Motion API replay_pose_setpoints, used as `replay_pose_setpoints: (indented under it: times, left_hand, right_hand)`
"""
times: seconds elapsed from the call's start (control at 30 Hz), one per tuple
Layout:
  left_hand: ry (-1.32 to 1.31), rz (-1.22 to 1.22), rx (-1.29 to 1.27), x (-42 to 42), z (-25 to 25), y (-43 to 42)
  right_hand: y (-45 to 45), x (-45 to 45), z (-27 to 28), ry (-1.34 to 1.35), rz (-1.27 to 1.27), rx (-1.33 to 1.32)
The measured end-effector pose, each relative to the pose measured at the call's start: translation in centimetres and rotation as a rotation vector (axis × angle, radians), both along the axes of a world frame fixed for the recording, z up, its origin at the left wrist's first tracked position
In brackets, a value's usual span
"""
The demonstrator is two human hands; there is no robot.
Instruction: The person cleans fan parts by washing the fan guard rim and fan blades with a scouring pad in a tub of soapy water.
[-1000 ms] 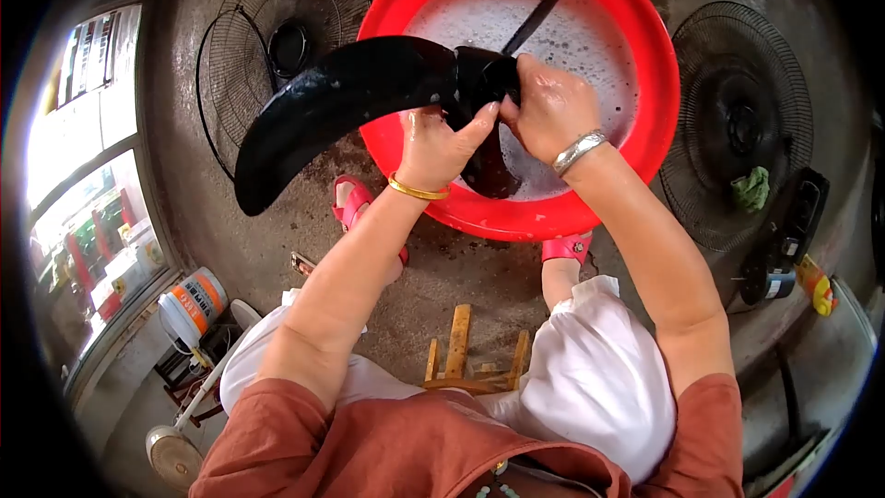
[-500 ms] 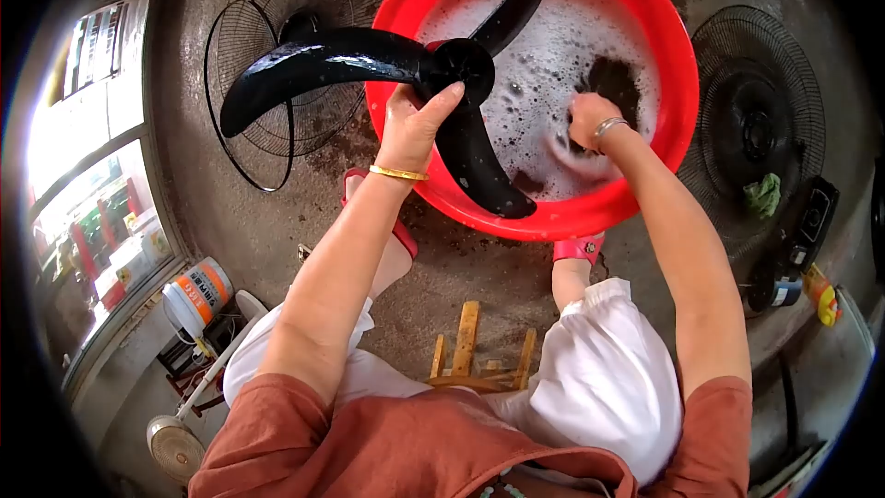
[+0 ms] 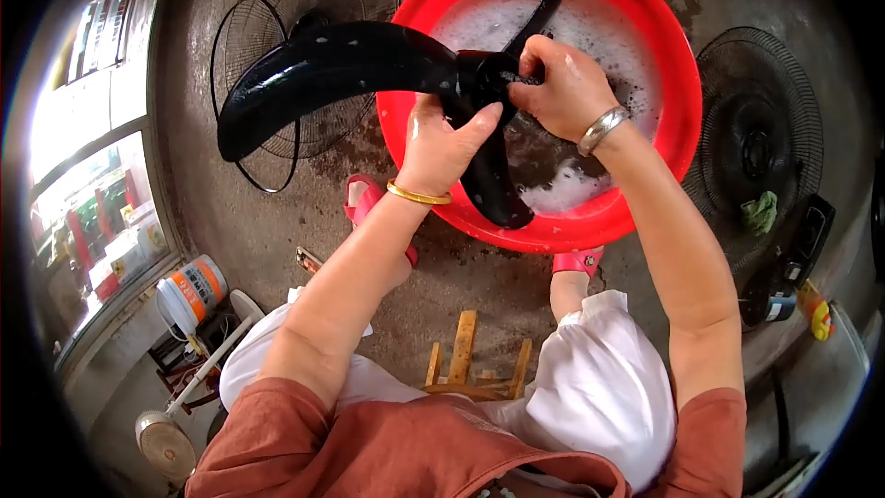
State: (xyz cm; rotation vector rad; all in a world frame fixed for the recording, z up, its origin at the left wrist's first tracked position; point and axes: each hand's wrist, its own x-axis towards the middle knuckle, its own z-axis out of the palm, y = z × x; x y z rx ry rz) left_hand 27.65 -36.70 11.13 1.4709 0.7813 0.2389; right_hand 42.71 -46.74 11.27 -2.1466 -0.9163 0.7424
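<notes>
A black three-bladed fan blade, wet with suds spots, is held tilted over the red basin. My left hand grips it close to the hub, thumb on top and fingers hidden beneath. Against the hub is my right hand, its fingers curled and pinched. Whatever those fingers hold, if anything, is hidden. Foamy, dark water lies in the basin below the hands.
Wire fan guards lie on the floor at left and right. A green cloth rests on the right guard beside a black fan part. A white bucket stands lower left. A wooden stool shows between my knees.
My right hand has come up out of the sudsy water to the hub. The fan blade has turned and tilted in my left hand, and foam has thinned near the basin's front.
</notes>
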Motion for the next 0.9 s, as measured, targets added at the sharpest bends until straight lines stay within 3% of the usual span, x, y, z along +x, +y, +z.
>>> replay_pose_setpoints:
  times: [0.13, 0.27, 0.4, 0.53, 0.8, 0.9]
  left_hand:
    - [-0.024, -0.052, 0.017, 0.3, 0.6, 0.1]
    - [-0.007, 0.002, -0.046, 0.3, 0.9, -0.2]
    - [-0.052, 0.023, -0.101, 0.6, 1.0, -0.5]
    - [-0.038, -0.040, -0.069, 1.2, 1.9, -0.8]
    - [-0.017, -0.106, 0.067, 0.9, 1.1, -0.6]
    - [-0.032, -0.119, 0.092, 1.2, 1.3, -1.0]
  right_hand:
    - [-0.1, 1.4, 1.4, 0.130, 0.049, -0.048]
    - [-0.8, -0.8, 1.0, -0.161, -0.044, 0.152]
    - [-1.8, 0.0, -0.1, 0.071, 0.053, 0.317]
    - [-2.0, 0.4, -0.5, 0.074, 0.035, 0.367]
    - [-2.0, 0.0, 0.7, -0.068, -0.080, 0.294]
    - [-1.3, 1.2, 0.6, -0.044, 0.042, 0.043]
